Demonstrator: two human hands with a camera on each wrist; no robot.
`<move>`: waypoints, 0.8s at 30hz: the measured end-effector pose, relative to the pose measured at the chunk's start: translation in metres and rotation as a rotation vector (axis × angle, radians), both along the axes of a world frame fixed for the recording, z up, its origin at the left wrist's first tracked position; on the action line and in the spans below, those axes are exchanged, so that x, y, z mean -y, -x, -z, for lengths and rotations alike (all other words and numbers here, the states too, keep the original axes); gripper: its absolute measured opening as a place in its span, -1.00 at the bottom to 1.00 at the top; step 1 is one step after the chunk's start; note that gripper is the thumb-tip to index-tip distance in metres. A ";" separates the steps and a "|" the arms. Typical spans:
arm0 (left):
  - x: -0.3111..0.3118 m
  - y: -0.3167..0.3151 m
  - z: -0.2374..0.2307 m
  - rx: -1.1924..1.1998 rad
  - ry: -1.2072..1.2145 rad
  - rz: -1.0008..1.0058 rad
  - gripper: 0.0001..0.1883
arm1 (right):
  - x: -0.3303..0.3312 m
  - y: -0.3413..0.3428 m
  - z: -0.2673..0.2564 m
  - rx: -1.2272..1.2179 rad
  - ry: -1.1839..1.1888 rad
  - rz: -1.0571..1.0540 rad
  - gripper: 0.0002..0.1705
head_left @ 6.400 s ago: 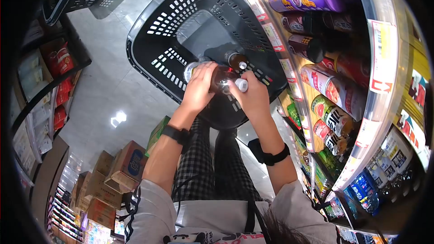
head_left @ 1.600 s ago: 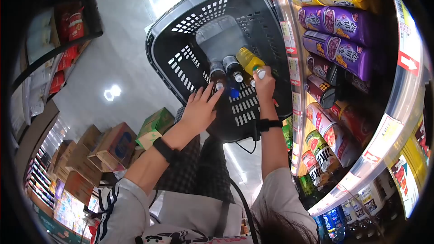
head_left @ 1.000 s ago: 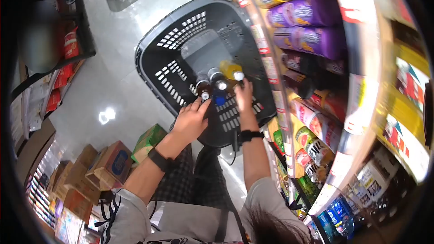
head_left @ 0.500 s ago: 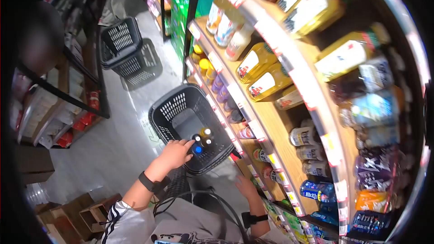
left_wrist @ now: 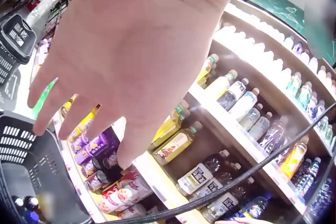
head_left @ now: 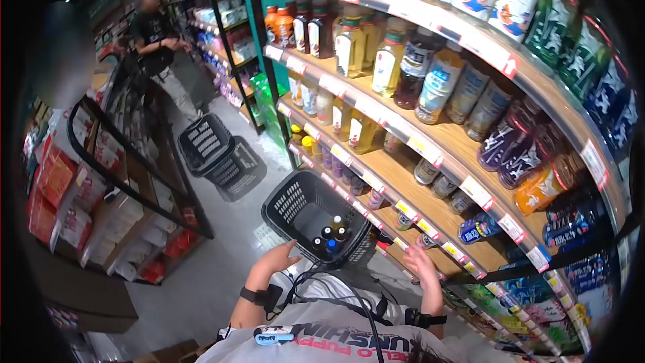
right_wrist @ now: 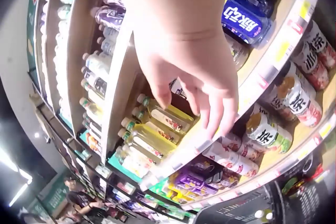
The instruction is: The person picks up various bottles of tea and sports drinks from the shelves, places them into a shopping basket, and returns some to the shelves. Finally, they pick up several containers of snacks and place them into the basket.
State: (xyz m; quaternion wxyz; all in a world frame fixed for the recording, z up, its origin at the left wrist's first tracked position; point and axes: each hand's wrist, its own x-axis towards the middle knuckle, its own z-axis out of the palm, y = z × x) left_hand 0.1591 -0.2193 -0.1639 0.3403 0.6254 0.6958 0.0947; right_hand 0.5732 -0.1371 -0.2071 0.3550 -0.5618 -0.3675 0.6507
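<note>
My left hand (head_left: 272,260) is held out near the front left of a black shopping basket (head_left: 277,223), its fingers spread and holding nothing. In the left wrist view that hand (left_wrist: 131,56) shows its back, with straight fingers. Several bottles (head_left: 329,245) stand inside the basket, one of them with a blue cap. My right hand (head_left: 422,265) is raised to the right of the basket, in front of the drink shelves. The right wrist view shows this hand (right_wrist: 194,74) with loosely bent fingers and nothing in them, overlapping a shelf edge.
Curved shelves (head_left: 463,176) packed with drink bottles rise along the right. A second black basket (head_left: 201,144) stands farther up the aisle, with a person (head_left: 161,50) behind it. Another shelf unit (head_left: 107,218) lines the left. Dark cables (head_left: 349,282) hang before my body.
Earlier both hands worked with bottles inside the basket. My right hand has let go of the yellow bottle and drawn back right; my left hand has left the bottles. The head view has tilted up.
</note>
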 end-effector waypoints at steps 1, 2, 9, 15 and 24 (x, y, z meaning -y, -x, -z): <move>-0.003 -0.002 0.000 0.041 -0.146 -0.003 -0.40 | -0.003 -0.002 0.000 -0.092 -0.022 0.074 -0.47; -0.005 -0.009 -0.013 0.088 -0.285 -0.008 -0.41 | -0.006 -0.008 0.005 -0.182 -0.039 0.146 -0.49; -0.051 -0.075 -0.076 0.286 -0.690 0.061 -0.75 | -0.008 -0.030 0.076 -0.528 0.208 0.410 -0.58; -0.069 -0.092 -0.063 0.374 -0.594 0.224 -0.50 | 0.005 -0.023 0.093 -0.554 0.278 0.533 -0.55; -0.103 0.073 0.174 0.406 0.362 -0.345 -0.42 | -0.013 0.003 0.122 -0.250 0.328 0.416 -0.52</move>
